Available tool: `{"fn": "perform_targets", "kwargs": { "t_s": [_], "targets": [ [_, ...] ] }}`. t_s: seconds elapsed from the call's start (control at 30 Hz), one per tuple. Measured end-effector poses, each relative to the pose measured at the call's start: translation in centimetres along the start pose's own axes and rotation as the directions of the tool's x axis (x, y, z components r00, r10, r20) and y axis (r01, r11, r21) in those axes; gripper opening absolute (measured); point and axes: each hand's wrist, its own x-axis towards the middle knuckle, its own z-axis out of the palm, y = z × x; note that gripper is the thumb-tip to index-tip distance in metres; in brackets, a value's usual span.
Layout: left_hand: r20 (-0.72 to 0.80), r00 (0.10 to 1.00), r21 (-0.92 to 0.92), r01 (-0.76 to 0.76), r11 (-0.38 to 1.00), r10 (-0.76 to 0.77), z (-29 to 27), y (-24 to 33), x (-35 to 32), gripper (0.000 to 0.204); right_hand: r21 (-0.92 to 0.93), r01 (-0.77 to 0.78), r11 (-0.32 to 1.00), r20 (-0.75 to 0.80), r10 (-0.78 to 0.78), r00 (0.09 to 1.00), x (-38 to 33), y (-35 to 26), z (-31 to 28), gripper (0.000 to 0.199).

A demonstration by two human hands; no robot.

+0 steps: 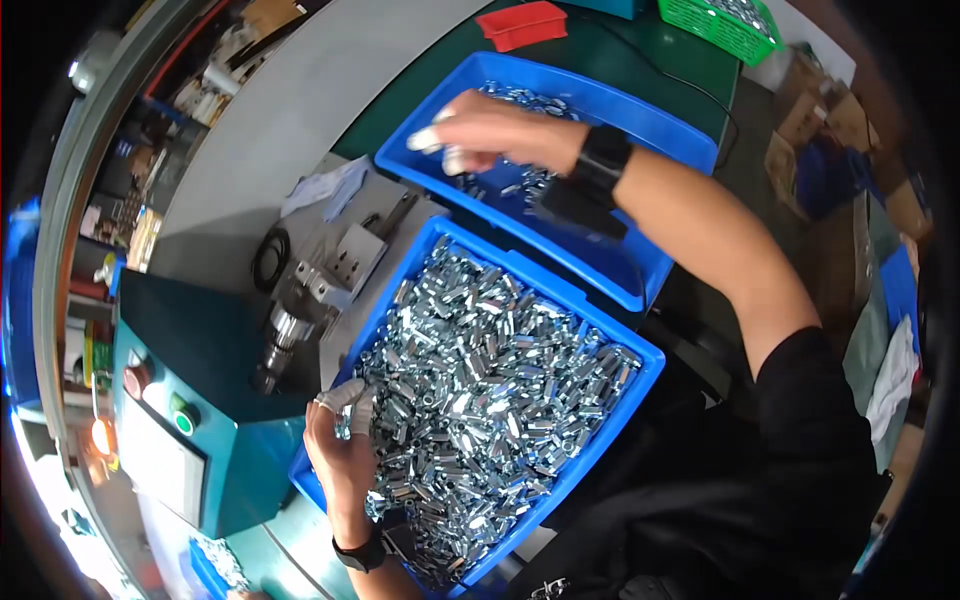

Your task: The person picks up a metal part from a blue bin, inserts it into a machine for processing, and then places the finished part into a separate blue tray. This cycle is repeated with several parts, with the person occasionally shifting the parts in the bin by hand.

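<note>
My left hand (pixel 343 450) is at the left edge of the near blue bin (pixel 590 407), its white-covered fingertips pinched round a small silvery metal piece (pixel 344 426). That bin is filled with many loose shiny metal pieces (pixel 480 370), short and tube-like with flat sides. Over the far blue bin (pixel 660 150) hangs my right hand (pixel 495 132), pointing left, with white coverings on its fingertips. Motion smears its bent fingers, so I cannot make out whether anything is between them. Below it, a smaller number of metal pieces (pixel 525 98) lie in the far bin.
A metal fixture (pixel 335 275) with a round chuck (pixel 290 325) stands left of the near bin. Beside it is a teal machine box (pixel 225 450) with a green button (pixel 184 416). A red tray (pixel 522 24) and a green basket (pixel 720 28) sit at the back.
</note>
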Motion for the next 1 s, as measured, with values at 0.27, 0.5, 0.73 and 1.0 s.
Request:
{"fn": "perform_targets", "kwargs": {
  "t_s": [0.27, 0.5, 0.73, 1.0],
  "targets": [
    [-0.075, 0.992, -0.244, 0.076, 0.967, -0.097, 0.6, 0.3, 1.0, 0.016, 0.703, -0.194, 0.684, 0.261, 0.004, 0.965, -0.2, -3.6, 9.5, 0.03],
    [-0.175, 0.981, 0.086, -0.073, 0.994, 0.087, -2.2, 1.9, 5.6, 0.016, 0.705, -0.08, 0.704, 0.183, -0.071, 0.981, -2.0, -1.3, 11.6, 0.03],
    [-0.154, 0.917, 0.434, -0.272, 0.859, 0.368, -1.0, -0.1, 11.5, 0.011, 0.534, -0.218, 0.817, 0.181, 0.142, 0.973, -2.0, -1.7, 11.1, 0.029],
    [-0.131, 0.945, 0.429, -0.219, 0.876, 0.3, 0.0, -2.1, 12.5, 0.013, 0.247, -0.222, 0.943, 0.131, 0.195, 0.972, -1.3, -1.6, 11.8, 0.024]
  ]
}}
